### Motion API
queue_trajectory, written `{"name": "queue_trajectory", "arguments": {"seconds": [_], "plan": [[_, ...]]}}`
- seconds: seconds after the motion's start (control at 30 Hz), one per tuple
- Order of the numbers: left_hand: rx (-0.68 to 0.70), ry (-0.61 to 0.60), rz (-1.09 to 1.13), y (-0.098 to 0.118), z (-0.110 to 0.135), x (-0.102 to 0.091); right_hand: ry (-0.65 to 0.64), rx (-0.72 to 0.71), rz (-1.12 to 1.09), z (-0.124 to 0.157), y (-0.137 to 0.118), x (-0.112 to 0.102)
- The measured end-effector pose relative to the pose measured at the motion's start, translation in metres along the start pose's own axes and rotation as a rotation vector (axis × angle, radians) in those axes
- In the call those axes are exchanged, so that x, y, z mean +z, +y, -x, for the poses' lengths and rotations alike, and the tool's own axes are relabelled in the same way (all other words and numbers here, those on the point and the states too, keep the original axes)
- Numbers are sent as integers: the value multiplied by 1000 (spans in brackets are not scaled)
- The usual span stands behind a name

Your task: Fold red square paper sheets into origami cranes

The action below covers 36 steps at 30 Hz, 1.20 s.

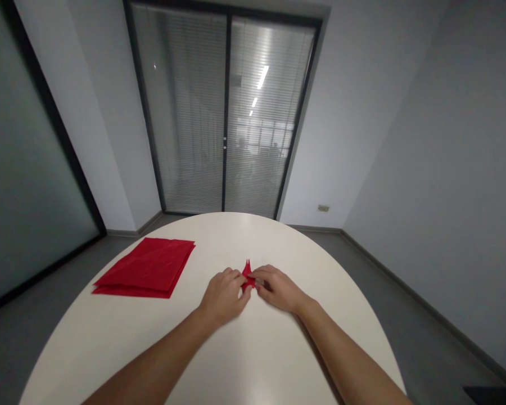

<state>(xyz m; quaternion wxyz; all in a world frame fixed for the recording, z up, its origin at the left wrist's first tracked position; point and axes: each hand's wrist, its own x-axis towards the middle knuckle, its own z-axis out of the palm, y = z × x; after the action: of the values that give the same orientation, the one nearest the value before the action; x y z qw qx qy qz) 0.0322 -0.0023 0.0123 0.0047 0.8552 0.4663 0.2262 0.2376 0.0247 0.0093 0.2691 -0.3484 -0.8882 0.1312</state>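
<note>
A small folded piece of red paper [248, 275] lies on the white round table [253, 349], pinched between both my hands. My left hand [224, 295] has its fingers curled and pressed onto the paper's left side. My right hand [278, 288] grips its right side with closed fingers. Only a pointed tip and a bit of the paper's body show between my fingers; the rest is hidden beneath them.
A stack of flat red paper sheets [147, 273] lies on the table to the left of my hands. Beyond the table's far edge stand glass doors with blinds [225, 112]. Grey floor surrounds the table.
</note>
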Motion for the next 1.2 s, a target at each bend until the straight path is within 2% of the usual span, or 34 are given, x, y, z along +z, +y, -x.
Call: {"name": "queue_trajectory", "arguments": {"seconds": [0.13,0.4,0.53,0.8,1.0,1.1,1.2], "plan": [[26,0,-52,5,3,-2,33,-21,-18,0,1,0],[23,-33,-44,8,1,-2,4,-58,-34,0,-3,-1],[40,-71,-71,3,0,-3,25,6,-22,0,-3,0],[58,-47,45,-7,0,4,11,83,-11,1,0,-2],[49,-64,-45,-6,-3,-1,8,105,25,-1,-2,-4],[59,-53,-58,-9,-3,1,36,148,-46,-2,-3,-1],[54,-40,-65,-13,-4,3,84,228,-255,-3,-4,4]]}}
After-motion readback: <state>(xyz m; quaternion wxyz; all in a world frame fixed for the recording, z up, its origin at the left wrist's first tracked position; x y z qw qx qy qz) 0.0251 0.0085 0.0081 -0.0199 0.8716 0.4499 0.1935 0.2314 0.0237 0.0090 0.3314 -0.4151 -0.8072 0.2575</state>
